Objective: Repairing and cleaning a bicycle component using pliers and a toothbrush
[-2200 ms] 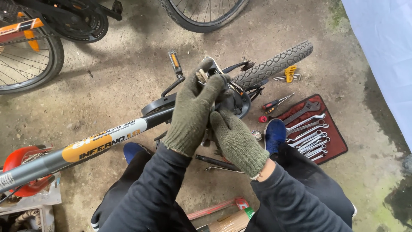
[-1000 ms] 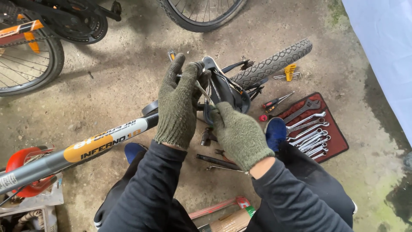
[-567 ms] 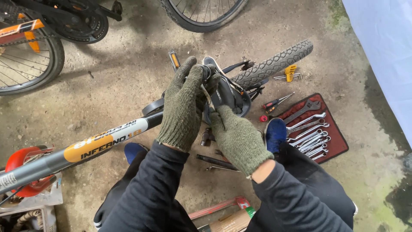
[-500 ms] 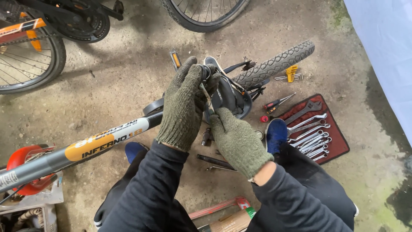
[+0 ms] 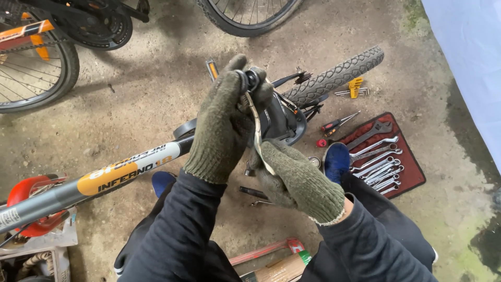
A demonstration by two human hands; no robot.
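Note:
Both of my hands wear green knitted gloves and work at the crank area of a bicycle lying on its side. My left hand (image 5: 222, 122) is wrapped around a black part (image 5: 251, 79) that sticks up above the black chainring guard (image 5: 286, 122). A pale strip (image 5: 257, 130) runs down from that part into my right hand (image 5: 295, 180), which is closed on its lower end just below the guard. The grey frame tube (image 5: 78, 190) with its orange and white band runs off to the lower left. A knobbly tyre (image 5: 334, 78) lies behind the guard.
A dark red tool roll (image 5: 404, 175) with several spanners lies on the concrete at right, with screwdrivers (image 5: 339, 122) and a yellow hex key set (image 5: 356, 86) beside it. Other bicycle wheels stand at top left (image 5: 39, 73) and top centre (image 5: 245, 18). My blue shoe (image 5: 335, 159) is by the roll.
My left hand has slid up to the top of the black part. My right hand has dropped lower and toward me, drawing the pale strip down.

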